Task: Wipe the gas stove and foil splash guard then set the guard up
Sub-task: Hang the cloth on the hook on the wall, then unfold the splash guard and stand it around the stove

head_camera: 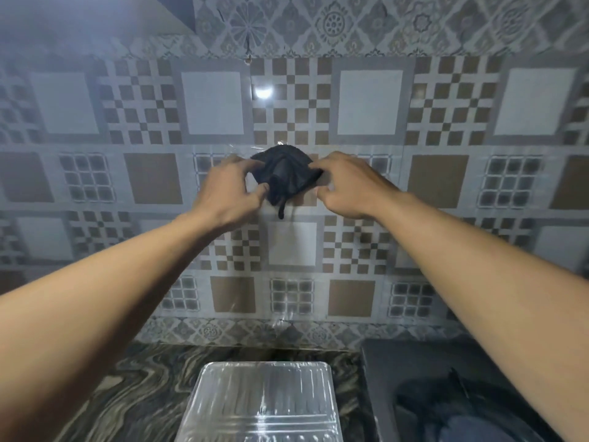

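Observation:
A small dark cloth (283, 175) is bunched up against the patterned tile wall at arm's reach. My left hand (229, 189) pinches its left edge and my right hand (345, 186) pinches its right edge. A short strand of the cloth hangs down below it. At the bottom right lies the black gas stove (424, 374), only its left part in view. A shiny clear film with a crease (283, 317) seems to cover the tiles behind the cloth; I cannot tell whether it is the splash guard.
A clear plastic container (264, 406) stands on the dark marbled countertop (127, 384) directly below my arms. The tiled wall (446, 106) fills the whole background. A dark rounded object (462, 419) rests on the stove at the bottom right.

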Action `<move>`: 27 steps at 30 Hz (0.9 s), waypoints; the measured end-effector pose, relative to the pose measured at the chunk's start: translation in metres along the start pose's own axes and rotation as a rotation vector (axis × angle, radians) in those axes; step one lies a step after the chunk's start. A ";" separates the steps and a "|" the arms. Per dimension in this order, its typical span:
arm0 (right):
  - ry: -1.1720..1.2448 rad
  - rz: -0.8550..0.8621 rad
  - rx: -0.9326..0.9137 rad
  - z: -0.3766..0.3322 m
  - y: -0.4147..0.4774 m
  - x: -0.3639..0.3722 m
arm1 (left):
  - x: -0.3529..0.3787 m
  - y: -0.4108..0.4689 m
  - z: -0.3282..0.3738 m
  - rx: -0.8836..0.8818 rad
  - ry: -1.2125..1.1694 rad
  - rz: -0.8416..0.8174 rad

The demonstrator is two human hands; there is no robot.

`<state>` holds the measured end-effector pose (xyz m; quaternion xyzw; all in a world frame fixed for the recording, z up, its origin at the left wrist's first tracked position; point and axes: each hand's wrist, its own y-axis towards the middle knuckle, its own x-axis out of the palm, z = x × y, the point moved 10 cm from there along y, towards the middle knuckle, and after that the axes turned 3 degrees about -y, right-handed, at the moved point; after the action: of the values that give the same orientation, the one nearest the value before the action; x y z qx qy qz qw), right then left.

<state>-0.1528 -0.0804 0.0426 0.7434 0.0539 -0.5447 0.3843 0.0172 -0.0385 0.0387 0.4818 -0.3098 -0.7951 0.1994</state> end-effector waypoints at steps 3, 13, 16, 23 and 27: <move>-0.010 -0.056 -0.024 -0.018 -0.027 0.007 | 0.005 -0.035 0.003 -0.079 0.010 -0.090; 0.052 -0.395 -0.195 -0.075 -0.104 0.095 | 0.029 -0.229 -0.029 -0.496 0.140 -0.287; 0.060 -0.509 -0.311 -0.097 -0.128 0.132 | 0.034 -0.292 -0.043 -0.653 0.179 -0.323; 0.018 -0.683 -0.612 -0.155 -0.184 0.221 | 0.038 -0.441 -0.057 -1.034 0.295 -0.381; -0.045 -0.790 -0.757 -0.188 -0.219 0.274 | 0.041 -0.515 -0.058 -1.213 0.360 -0.463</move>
<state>-0.0082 0.0983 -0.2818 0.4647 0.5130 -0.6059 0.3922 0.0411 0.2944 -0.3605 0.4635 0.3408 -0.7580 0.3073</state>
